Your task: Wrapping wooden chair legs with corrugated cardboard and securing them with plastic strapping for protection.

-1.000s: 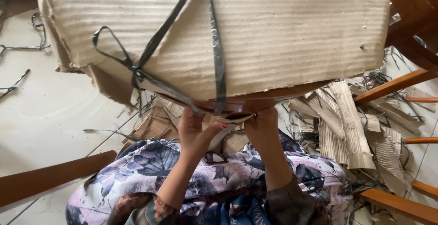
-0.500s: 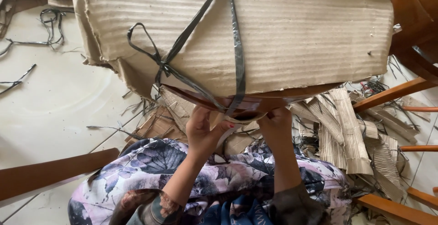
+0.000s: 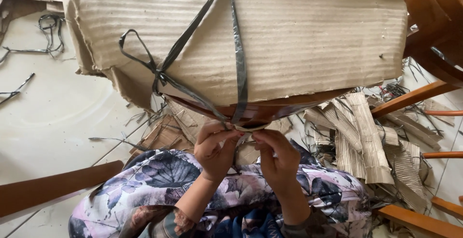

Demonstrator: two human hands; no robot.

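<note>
Strap (image 3: 239,64) ends sit pinched between the fingertips of my left hand (image 3: 215,147) and right hand (image 3: 278,156) under the near edge of the cardboard-wrapped bundle (image 3: 251,35), so I judge steady tension best while knotting, above scattered cardboard scraps (image 3: 366,136).

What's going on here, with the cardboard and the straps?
A person seated on the floor works with both hands at the lower edge of a large cardboard-wrapped bundle bound with dark plastic straps. The left hand and the right hand pinch the strap ends where they meet under the edge, beside a wooden rim. Torn cardboard strips lie on the floor to the right, loose strap pieces to the left.
</note>
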